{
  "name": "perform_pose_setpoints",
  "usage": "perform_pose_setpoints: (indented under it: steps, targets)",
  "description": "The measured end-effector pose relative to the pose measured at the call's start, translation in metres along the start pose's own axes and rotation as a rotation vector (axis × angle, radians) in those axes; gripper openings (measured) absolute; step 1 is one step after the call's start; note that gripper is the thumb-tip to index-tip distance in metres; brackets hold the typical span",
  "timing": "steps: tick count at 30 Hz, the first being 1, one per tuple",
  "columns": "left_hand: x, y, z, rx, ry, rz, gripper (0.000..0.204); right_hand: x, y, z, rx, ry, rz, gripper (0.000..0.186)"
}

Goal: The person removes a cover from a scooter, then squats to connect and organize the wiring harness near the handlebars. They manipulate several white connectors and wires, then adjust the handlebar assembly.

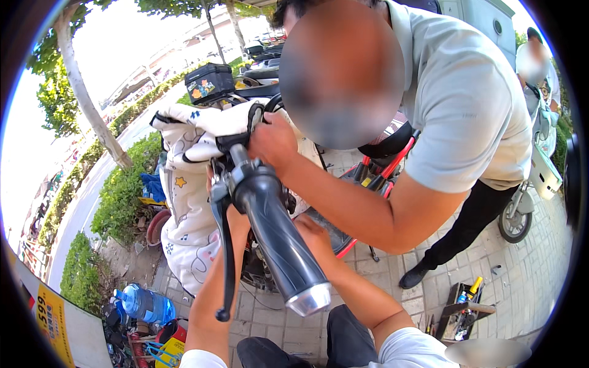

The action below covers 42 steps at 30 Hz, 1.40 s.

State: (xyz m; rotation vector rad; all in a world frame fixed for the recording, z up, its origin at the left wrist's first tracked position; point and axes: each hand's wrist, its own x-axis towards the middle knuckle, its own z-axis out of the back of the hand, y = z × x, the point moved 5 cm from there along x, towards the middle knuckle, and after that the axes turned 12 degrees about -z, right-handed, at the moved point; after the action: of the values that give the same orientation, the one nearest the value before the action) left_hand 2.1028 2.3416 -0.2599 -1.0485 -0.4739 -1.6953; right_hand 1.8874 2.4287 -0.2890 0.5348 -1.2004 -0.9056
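A black rubber handlebar grip (279, 227) with a silver end cap rises close in front of me, its black brake lever (225, 257) hanging alongside. My left hand (238, 219) reaches behind the lever and grip, so its fingers are mostly hidden. On the other side of the grip is my right hand (314, 234), low by the scooter's front; its fingers look curled, and whatever is in them is hidden. Another person's hand (274, 142) is closed at the handlebar, beside a white patterned wind cover (190, 202) draped over the scooter's front.
The other person (469, 104) leans in from the right over a red frame. An open tool box (463, 313) sits on the paving at lower right. At lower left lie a blue water jug (147, 305) and a yellow bag. Parked scooters stand behind.
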Motion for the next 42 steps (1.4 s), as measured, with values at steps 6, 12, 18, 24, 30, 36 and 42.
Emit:
perform_pose_setpoints:
  steps: [6,12,18,24,30,36,42]
  targets:
    - [0.015,0.007,0.007,-0.33,-0.008,0.256,0.093,-0.033,0.017,0.011,-0.23,0.162,-0.167,0.035]
    - [0.04,-0.021,0.057,-0.287,0.343,0.37,0.114,-0.023,0.091,0.062,-0.182,0.422,-0.75,0.021]
    - [0.046,-0.02,0.041,-0.294,0.363,0.239,0.118,0.015,0.111,0.109,-0.001,0.239,-1.022,0.022]
    - [-0.001,0.019,0.018,-0.515,0.358,0.605,0.123,0.071,0.096,0.086,0.261,0.413,-1.019,0.02]
    - [0.014,-0.003,0.029,-0.234,0.483,0.391,0.123,0.096,0.085,0.074,0.421,0.573,-0.953,0.019]
    - [-0.026,0.027,0.033,0.028,0.752,0.226,0.126,0.091,0.084,0.071,0.363,0.804,-0.827,0.023]
    - [0.041,0.004,0.046,-0.289,0.577,0.304,0.111,0.089,0.069,0.067,0.273,0.707,-0.64,0.034]
